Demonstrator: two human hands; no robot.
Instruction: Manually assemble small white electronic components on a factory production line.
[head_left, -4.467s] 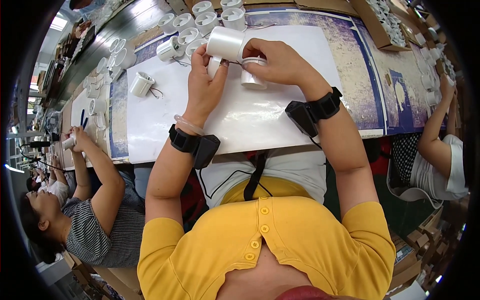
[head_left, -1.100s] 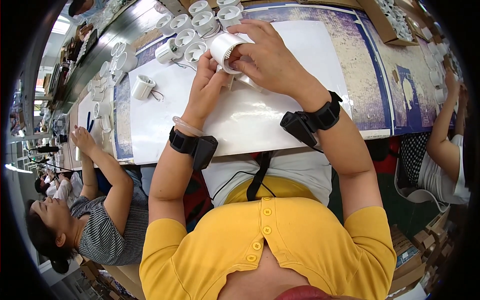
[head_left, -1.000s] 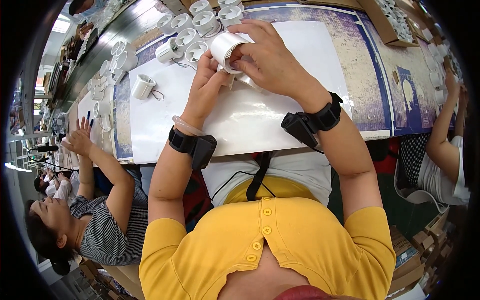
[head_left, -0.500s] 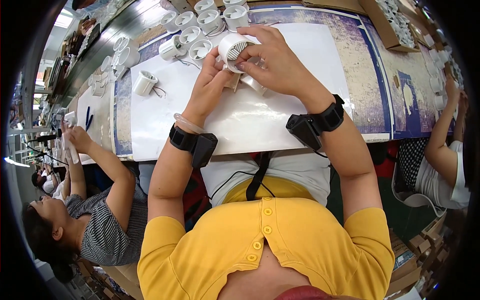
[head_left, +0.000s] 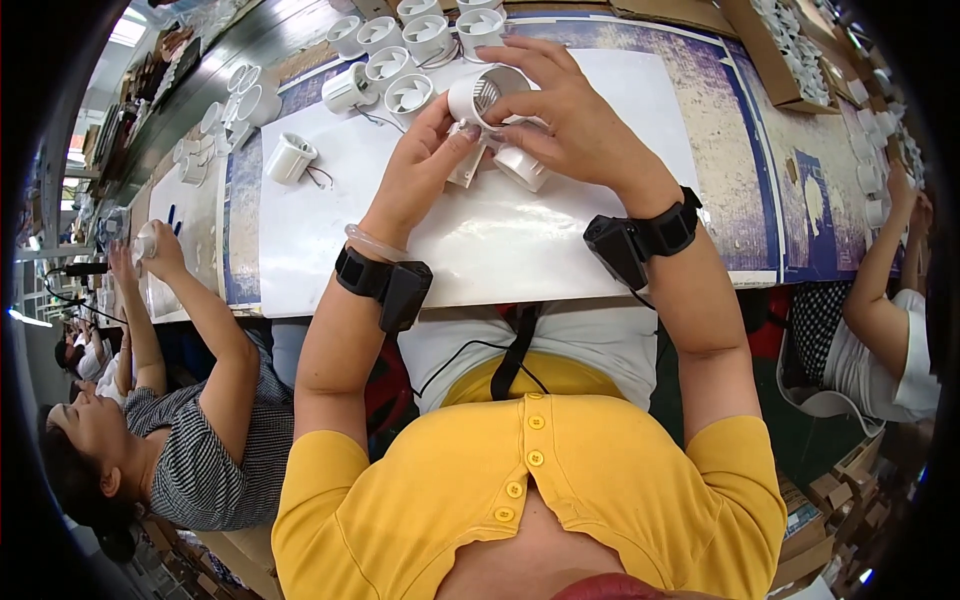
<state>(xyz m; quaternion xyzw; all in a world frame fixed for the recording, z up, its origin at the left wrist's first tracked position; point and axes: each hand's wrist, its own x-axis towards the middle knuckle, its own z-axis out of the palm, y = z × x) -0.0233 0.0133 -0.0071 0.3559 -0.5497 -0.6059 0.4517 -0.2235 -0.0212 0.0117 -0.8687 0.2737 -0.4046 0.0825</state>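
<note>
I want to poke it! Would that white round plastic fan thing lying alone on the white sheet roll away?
Probably yes: the white round plastic fan housing lies on its curved side, so a nudge could roll it. It looks hollow, so likely light. Its thin dark wires trail beside it and might drag or snag on the smooth white sheet.

- The left hand [head_left: 425, 165] and the right hand [head_left: 570, 125] meet above the bench [head_left: 740, 150], both gripping a white round fan housing [head_left: 480, 95] whose grilled opening faces the camera.
- A second white cylinder [head_left: 522, 168] lies on the white sheet [head_left: 500, 250] just below the right hand.
- Each wrist wears a black strapped device [head_left: 640, 240]; the left wrist also carries a clear band.
- A row of white housings [head_left: 395, 60] stands at the far edge of the sheet, and a single one [head_left: 290, 157] lies on its side to the left, with thin wires trailing.
- A person in a striped top [head_left: 200, 440] sits to the left, one arm raised; another person [head_left: 890, 330] sits to the right.
- Open cardboard boxes [head_left: 780, 50] of white parts stand at the far right.
</note>
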